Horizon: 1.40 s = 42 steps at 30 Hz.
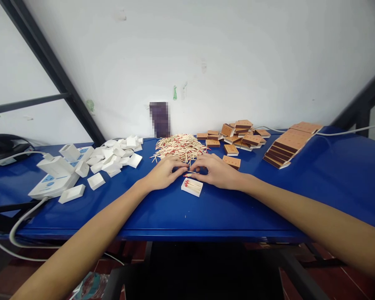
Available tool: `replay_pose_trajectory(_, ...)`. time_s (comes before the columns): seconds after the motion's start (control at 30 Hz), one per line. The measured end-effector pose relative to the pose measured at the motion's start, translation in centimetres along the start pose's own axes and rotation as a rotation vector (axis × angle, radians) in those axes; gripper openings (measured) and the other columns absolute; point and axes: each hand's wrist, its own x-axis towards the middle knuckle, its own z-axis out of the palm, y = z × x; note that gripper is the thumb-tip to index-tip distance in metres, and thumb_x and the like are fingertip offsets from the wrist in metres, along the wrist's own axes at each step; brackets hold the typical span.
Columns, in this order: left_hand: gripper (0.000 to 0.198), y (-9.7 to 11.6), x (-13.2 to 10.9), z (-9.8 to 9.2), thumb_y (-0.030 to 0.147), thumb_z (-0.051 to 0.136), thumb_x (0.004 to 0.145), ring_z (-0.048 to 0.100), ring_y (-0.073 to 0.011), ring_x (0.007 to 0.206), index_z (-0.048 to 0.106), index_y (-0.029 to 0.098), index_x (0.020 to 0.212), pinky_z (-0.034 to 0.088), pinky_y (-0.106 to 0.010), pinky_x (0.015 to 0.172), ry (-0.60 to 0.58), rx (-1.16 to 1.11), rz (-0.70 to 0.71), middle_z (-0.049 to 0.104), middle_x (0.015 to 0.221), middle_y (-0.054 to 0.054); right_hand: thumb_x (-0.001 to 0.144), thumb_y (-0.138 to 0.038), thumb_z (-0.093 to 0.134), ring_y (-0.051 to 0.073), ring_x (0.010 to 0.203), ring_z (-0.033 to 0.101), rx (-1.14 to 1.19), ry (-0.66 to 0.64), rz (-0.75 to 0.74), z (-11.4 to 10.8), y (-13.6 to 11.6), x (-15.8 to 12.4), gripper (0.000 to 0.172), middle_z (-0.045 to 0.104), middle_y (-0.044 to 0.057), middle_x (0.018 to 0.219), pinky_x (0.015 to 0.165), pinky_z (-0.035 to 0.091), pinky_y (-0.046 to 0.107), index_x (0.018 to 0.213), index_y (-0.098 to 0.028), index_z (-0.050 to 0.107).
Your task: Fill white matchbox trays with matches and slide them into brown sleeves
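My right hand [215, 171] has its thumb and fingers closed round a few red-tipped matches [191, 175], whose heads point left. Facing it, my left hand [166, 171] is curled with thumb and index tip brought together beside those matches. Whether anything sits between its fingertips is too small to tell. Just below both hands lies a white matchbox tray [192, 192], partly filled with matches [194, 185], red heads at its left end. Behind my fingers rises a big pile of loose matches [181, 146].
White empty trays [112, 154] lie heaped at left, beside a white power strip [54, 183] with plugs and cables. Orange-brown matchbox sleeves [245, 135] are piled back right, with stacked sleeves [289, 143] further right. A blurred dark object [160, 119] leans against the wall.
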Motion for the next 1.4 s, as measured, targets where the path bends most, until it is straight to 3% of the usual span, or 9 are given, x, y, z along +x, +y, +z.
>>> replay_pose_trajectory(0.17, 0.035, 0.9, -0.4, -1.1, 0.032, 0.047, 0.098, 0.056, -0.0161, 0.075, 0.071, 0.017, 0.079, 0.042, -0.03, 0.072, 0.137, 0.013, -0.016, 0.064, 0.075, -0.004, 0.094, -0.041, 0.057, 0.021, 0.09, 0.058, -0.043, -0.018, 0.043, 0.0, -0.2, -0.1, 0.026, 0.067, 0.006, 0.09, 0.078, 0.037, 0.034, 0.1, -0.021, 0.072)
replay_pose_trajectory(0.33, 0.023, 2.6, -0.9, -1.7, 0.028, 0.054, 0.091, 0.053, -0.0107, 0.06, 0.073, 0.017, 0.083, 0.04, -0.025, 0.062, -0.084, -0.112, 0.019, 0.065, 0.071, -0.001, 0.095, -0.036, 0.055, 0.021, 0.088, 0.057, -0.059, -0.044, 0.039, 0.0, -0.2, -0.1, 0.024, 0.064, 0.007, 0.088, 0.075, 0.037, 0.033, 0.097, -0.02, 0.073)
replay_pose_trajectory(0.43, 0.022, 3.1, -1.1, -1.8, 0.029, 0.056, 0.088, 0.05, -0.0096, 0.056, 0.072, 0.016, 0.08, 0.039, -0.024, 0.059, -0.133, -0.137, 0.02, 0.063, 0.067, 0.0, 0.095, -0.034, 0.056, 0.021, 0.088, 0.058, -0.04, -0.043, 0.038, 0.0, -0.2, -0.2, 0.022, 0.064, 0.006, 0.089, 0.077, 0.038, 0.033, 0.098, -0.021, 0.073)
replay_pose_trajectory(0.7, 0.03, 1.4, -0.9, -1.5, 0.023, 0.052, 0.086, 0.047, -0.0109, 0.057, 0.059, 0.015, 0.058, 0.037, -0.027, 0.063, 0.018, 0.031, -0.019, 0.054, 0.055, 0.002, 0.091, -0.03, 0.061, 0.019, 0.085, 0.059, 0.085, -0.057, 0.038, -0.6, -0.7, -0.7, 0.016, 0.065, 0.005, 0.089, 0.076, 0.042, 0.031, 0.095, -0.02, 0.073)
replay_pose_trajectory(0.77, 0.028, 1.0, -1.0, -1.4, 0.023, 0.052, 0.086, 0.043, -0.0094, 0.051, 0.062, 0.015, 0.061, 0.034, -0.026, 0.057, 0.009, 0.031, -0.065, 0.05, 0.051, 0.003, 0.09, -0.03, 0.062, 0.018, 0.083, 0.059, 0.122, -0.048, 0.041, -0.6, -0.8, -0.7, 0.015, 0.065, 0.005, 0.089, 0.075, 0.043, 0.031, 0.094, -0.02, 0.073)
replay_pose_trajectory(0.87, 0.018, 0.9, -1.1, -1.3, 0.021, 0.054, 0.085, 0.044, -0.0082, 0.047, 0.072, 0.017, 0.084, 0.033, -0.023, 0.053, -0.043, 0.005, -0.101, 0.05, 0.05, 0.006, 0.089, -0.03, 0.062, 0.017, 0.08, 0.06, 0.138, -0.031, 0.031, -0.7, -0.9, -0.7, 0.015, 0.065, 0.005, 0.086, 0.074, 0.043, 0.03, 0.091, -0.019, 0.072)
replay_pose_trajectory(0.97, 0.022, 1.1, -1.1, -1.2, 0.019, 0.055, 0.084, 0.047, -0.0083, 0.046, 0.072, 0.017, 0.096, 0.035, -0.022, 0.053, -0.083, -0.007, -0.092, 0.051, 0.05, 0.006, 0.089, -0.03, 0.062, 0.017, 0.079, 0.06, 0.131, -0.029, 0.022, -0.6, -1.0, -0.7, 0.015, 0.065, 0.005, 0.083, 0.073, 0.044, 0.03, 0.09, -0.019, 0.072)
replay_pose_trajectory(1.4, 0.02, 1.3, -1.0, -1.2, 0.019, 0.055, 0.084, 0.047, -0.0092, 0.047, 0.073, 0.018, 0.091, 0.035, -0.023, 0.055, -0.077, 0.039, -0.068, 0.054, 0.051, 0.005, 0.091, -0.03, 0.057, 0.018, 0.079, 0.06, 0.101, -0.028, 0.032, -0.7, -0.9, -0.7, 0.018, 0.067, 0.006, 0.085, 0.073, 0.044, 0.03, 0.091, -0.019, 0.072)
